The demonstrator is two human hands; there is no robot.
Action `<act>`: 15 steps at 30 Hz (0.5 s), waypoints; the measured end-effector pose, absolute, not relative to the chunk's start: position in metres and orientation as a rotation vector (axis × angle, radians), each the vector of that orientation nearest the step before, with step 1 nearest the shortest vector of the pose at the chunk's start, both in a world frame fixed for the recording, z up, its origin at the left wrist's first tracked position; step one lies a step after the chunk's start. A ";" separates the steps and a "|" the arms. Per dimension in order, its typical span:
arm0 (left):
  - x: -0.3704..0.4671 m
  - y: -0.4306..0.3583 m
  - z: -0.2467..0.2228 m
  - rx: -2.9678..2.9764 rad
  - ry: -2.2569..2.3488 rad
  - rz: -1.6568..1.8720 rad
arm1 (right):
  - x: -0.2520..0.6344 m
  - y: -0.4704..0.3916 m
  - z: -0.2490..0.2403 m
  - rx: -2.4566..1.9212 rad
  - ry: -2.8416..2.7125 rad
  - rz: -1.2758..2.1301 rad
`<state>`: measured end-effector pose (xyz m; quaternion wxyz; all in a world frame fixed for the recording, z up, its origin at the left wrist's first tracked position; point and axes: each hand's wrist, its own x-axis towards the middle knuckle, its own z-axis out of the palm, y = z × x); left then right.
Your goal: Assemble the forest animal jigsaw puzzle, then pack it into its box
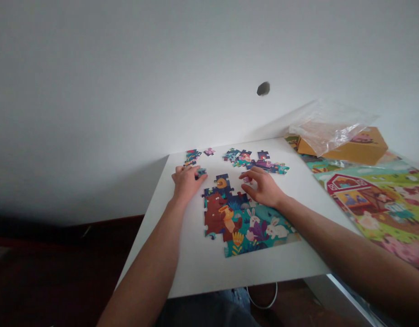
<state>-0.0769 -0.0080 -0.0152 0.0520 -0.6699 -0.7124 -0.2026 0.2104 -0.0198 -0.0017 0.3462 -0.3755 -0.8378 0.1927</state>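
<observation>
My left hand is closed on a small dark teal puzzle piece, pinched between thumb and fingers at the left of the white table. My right hand hovers over the upper edge of the partly joined puzzle, thumb and forefinger apart. A pinkish puzzle piece shows between those fingers; whether they touch it I cannot tell. The joined part pictures a brown bear with a honey pot and white rabbits. Its upper and left borders are stepped, with tabs sticking out.
Loose pieces lie beyond my left hand, near a single pink piece. More pieces lie in a heap beyond my right hand. At right are a farm picture sheet, a yellow box and a clear plastic bag.
</observation>
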 end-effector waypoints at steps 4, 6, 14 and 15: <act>-0.081 -0.008 -0.016 -1.928 -2.234 -0.662 | 0.211 -0.019 -0.003 -1.009 -2.151 0.513; -0.081 -0.008 -0.016 -1.963 -2.245 -0.673 | 0.211 -0.019 -0.003 -1.014 -2.148 0.525; -0.075 -0.013 -0.006 -2.100 -2.142 -1.118 | 0.212 -0.017 -0.004 -0.996 -2.138 0.528; -0.072 -0.016 -0.004 -2.210 -2.060 -1.254 | 0.212 -0.018 -0.003 -0.994 -2.132 0.536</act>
